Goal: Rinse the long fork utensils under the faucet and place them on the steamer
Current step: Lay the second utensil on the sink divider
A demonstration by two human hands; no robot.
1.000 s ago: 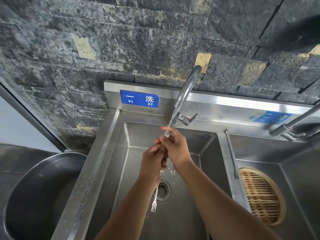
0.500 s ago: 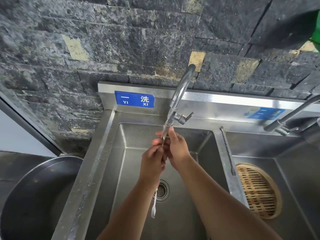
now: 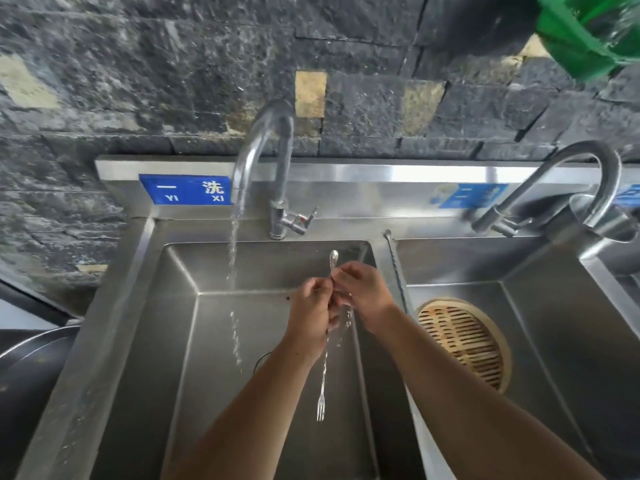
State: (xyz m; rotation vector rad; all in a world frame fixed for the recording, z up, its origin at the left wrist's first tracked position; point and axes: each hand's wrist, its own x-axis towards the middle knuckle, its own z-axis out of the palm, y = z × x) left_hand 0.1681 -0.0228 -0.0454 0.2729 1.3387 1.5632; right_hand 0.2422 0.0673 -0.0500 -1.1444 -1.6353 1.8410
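nearest the camera, two bare forearms reach over the left basin of a steel sink. the left hand and the right hand both pinch the upper shaft of a long fork, fingers closed around it; it hangs nearly upright, prongs down over the basin, handle tip poking up above the knuckles. it sits to the right of the water stream falling from the faucet, not in it. drops seem to be coming off it, though blur makes that hard to confirm. the wet twisted shaft could slip through the pinch and drop toward the drain. in the right basin lies the bamboo steamer, and a second fork rests on the divider between the basins. farther back, a blue label reads "一 洗 yi xi"
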